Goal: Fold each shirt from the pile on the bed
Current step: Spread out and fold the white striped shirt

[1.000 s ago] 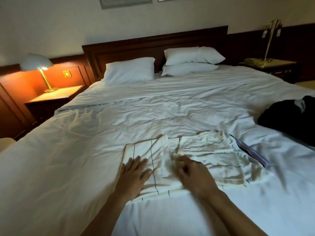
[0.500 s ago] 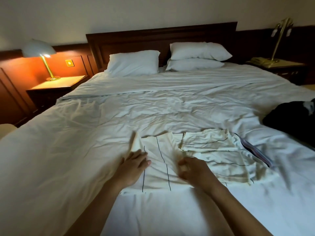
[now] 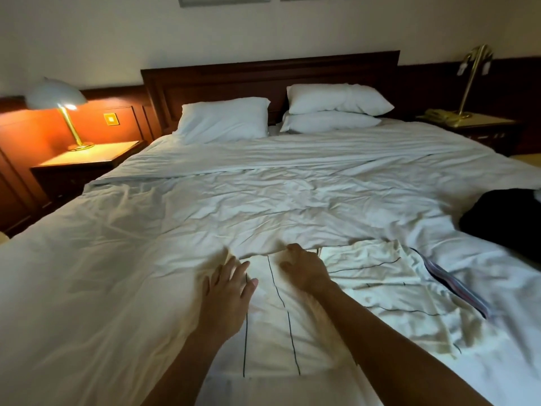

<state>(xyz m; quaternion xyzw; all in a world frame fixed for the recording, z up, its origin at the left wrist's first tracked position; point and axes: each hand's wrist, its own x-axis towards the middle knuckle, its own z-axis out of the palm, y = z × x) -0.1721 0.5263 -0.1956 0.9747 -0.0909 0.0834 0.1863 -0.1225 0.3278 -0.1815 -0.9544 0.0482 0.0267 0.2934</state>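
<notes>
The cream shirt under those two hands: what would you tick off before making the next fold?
1. Left-hand grip lies flat on the cream shirt, pinning its left side: ok.
2. Right-hand grip has fingers curled on the shirt's far edge: ok.
3. Shirt's right half smooth: not ok, it lies rumpled.
4. Shirt clear of other clothes: not ok, its right side overlaps a striped garment.
5. Dark pile lies apart from the shirt, to the right: ok.
6. Sleeves tucked in: cannot tell.
</notes>
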